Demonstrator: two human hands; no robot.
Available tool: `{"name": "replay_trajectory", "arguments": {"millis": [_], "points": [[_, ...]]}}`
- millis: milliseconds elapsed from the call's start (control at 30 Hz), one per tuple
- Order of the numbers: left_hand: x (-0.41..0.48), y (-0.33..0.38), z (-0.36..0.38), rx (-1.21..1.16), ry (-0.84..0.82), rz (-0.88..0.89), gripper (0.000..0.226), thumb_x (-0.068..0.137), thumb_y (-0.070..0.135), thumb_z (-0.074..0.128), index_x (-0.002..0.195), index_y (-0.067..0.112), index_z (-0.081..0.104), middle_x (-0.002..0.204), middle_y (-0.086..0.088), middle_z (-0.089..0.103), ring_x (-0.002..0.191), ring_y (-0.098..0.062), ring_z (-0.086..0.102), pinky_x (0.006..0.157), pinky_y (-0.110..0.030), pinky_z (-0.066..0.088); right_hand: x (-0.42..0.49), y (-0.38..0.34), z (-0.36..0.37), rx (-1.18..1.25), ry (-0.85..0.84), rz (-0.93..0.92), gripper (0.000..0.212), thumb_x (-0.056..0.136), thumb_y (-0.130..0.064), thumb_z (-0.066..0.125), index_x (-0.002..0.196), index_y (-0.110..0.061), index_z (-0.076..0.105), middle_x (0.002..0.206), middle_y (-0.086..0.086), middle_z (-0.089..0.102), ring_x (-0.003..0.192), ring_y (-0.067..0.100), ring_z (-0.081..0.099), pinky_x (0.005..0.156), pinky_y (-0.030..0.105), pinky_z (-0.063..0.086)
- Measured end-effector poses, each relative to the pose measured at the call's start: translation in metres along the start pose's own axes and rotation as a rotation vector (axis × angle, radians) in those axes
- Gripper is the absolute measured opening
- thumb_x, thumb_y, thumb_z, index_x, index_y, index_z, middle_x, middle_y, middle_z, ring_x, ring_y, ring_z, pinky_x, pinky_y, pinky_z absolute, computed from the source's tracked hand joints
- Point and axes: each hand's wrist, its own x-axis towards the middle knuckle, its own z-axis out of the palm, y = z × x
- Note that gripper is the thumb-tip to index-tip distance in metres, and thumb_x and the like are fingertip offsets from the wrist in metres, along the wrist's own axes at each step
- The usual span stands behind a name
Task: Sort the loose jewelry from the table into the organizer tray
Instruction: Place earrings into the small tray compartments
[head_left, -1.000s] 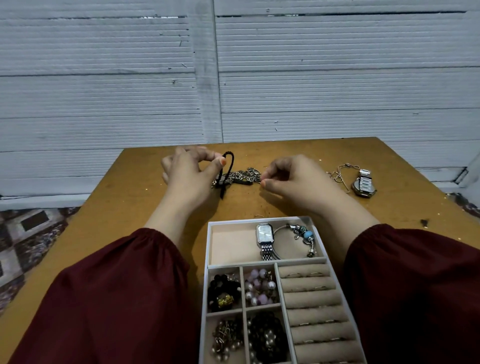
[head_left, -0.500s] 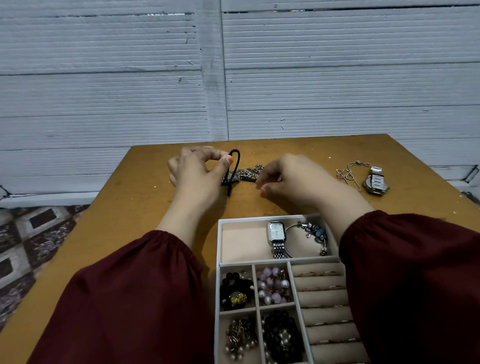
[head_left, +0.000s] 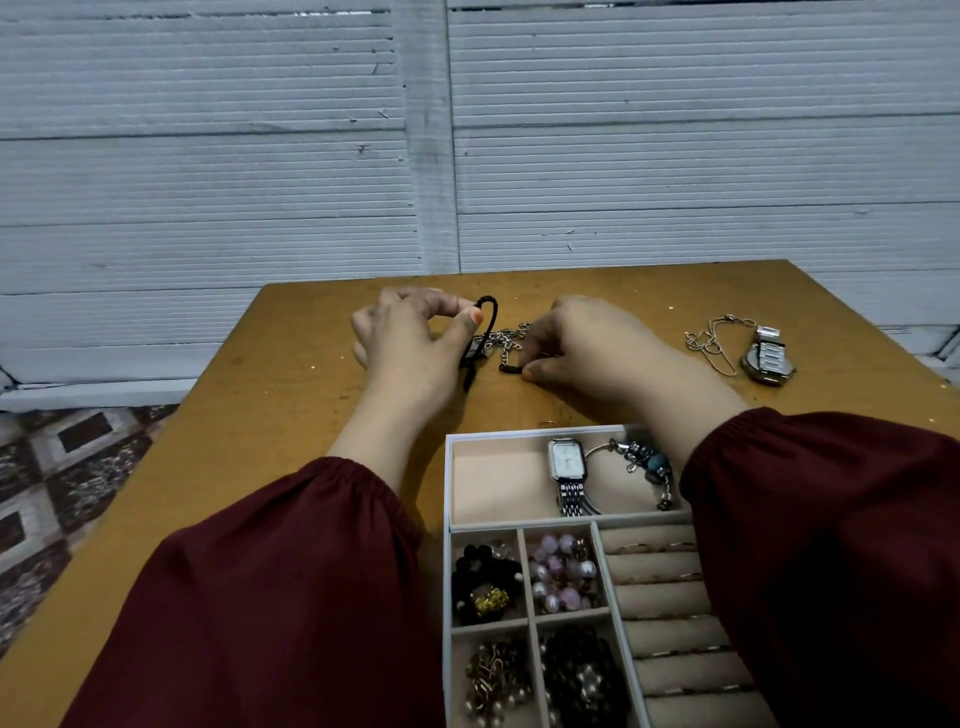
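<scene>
A black cord (head_left: 485, 332) joined to a silver chain (head_left: 511, 339) lies at the middle of the wooden table (head_left: 291, 384). My left hand (head_left: 410, 345) pinches the cord's loop between thumb and forefinger. My right hand (head_left: 582, 345) pinches the chain's other end, by a dark red clasp, low against the tabletop. In front of them stands the grey organizer tray (head_left: 448, 525). Its long top compartment holds a rectangular watch (head_left: 567, 470) and a charm bracelet (head_left: 644, 465). Smaller compartments hold beaded pieces, and ring rolls (head_left: 660, 600) fill the right side.
A silver watch (head_left: 768, 358) and a thin silver chain (head_left: 714, 340) lie loose at the table's far right. A white ribbed wall stands behind the table. Patterned floor shows past the table's left edge. My dark red sleeves hide the tray's right side.
My right hand has dropped closer to the tabletop with the chain end. The left hand keeps its pinch on the cord loop. The camera has shifted slightly left.
</scene>
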Motion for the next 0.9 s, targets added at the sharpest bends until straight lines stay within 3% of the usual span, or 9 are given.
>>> {"name": "replay_trajectory", "arguments": {"millis": [200,267,433,533,700,900], "points": [[-0.003,0.000,0.001,-0.028,0.001,0.003,0.014,0.087,0.039,0.062,0.076,0.044,0.056,0.112,0.008,0.049,0.125,-0.021,0.028,0.099,-0.029,0.019,-0.004,-0.009,-0.002,-0.148,0.054,0.003,0.006,0.079,-0.030,0.066,0.080,-0.024,0.068,0.090,-0.001,0.068,0.090,0.024,0.061,0.063,0.026,0.037],[-0.004,0.000,0.001,-0.047,0.014,-0.001,0.019,0.088,0.037,0.062,0.073,0.045,0.053,0.110,0.008,0.048,0.125,-0.021,0.028,0.100,-0.029,0.019,-0.005,-0.012,-0.003,-0.180,0.062,0.009,0.005,0.078,-0.031,0.065,0.074,-0.027,0.064,0.088,0.001,0.068,0.088,0.026,0.062,0.063,0.027,0.038],[-0.003,0.000,0.001,-0.015,0.002,-0.003,0.007,0.089,0.037,0.061,0.083,0.039,0.058,0.112,0.007,0.049,0.124,-0.021,0.028,0.096,-0.027,0.017,-0.008,-0.010,-0.002,-0.177,0.064,0.014,0.009,0.080,-0.030,0.059,0.075,-0.023,0.062,0.084,0.003,0.061,0.080,0.026,0.055,0.063,0.028,0.037],[-0.004,0.003,0.001,-0.008,-0.006,0.005,0.008,0.089,0.037,0.061,0.083,0.041,0.057,0.113,0.006,0.050,0.125,-0.022,0.029,0.098,-0.028,0.019,-0.009,-0.006,-0.001,-0.125,0.066,0.029,0.010,0.082,-0.026,0.057,0.075,-0.021,0.062,0.081,0.000,0.057,0.080,0.026,0.056,0.062,0.027,0.037],[-0.005,0.010,-0.007,-0.028,-0.010,0.015,0.003,0.090,0.039,0.059,0.087,0.041,0.059,0.120,-0.001,0.055,0.125,-0.025,0.029,0.106,-0.036,0.025,-0.013,-0.001,-0.015,0.130,0.077,0.079,0.014,0.089,-0.027,0.057,0.082,-0.017,0.063,0.083,0.003,0.067,0.076,0.022,0.056,0.064,0.029,0.041],[-0.019,0.017,-0.022,-0.059,0.001,0.014,0.006,0.089,0.040,0.059,0.083,0.041,0.059,0.118,0.001,0.058,0.122,-0.023,0.030,0.105,-0.038,0.027,-0.032,0.000,-0.043,0.374,0.101,0.086,0.015,0.093,-0.025,0.058,0.086,-0.013,0.065,0.079,-0.001,0.064,0.067,0.012,0.052,0.061,0.024,0.038]]}}
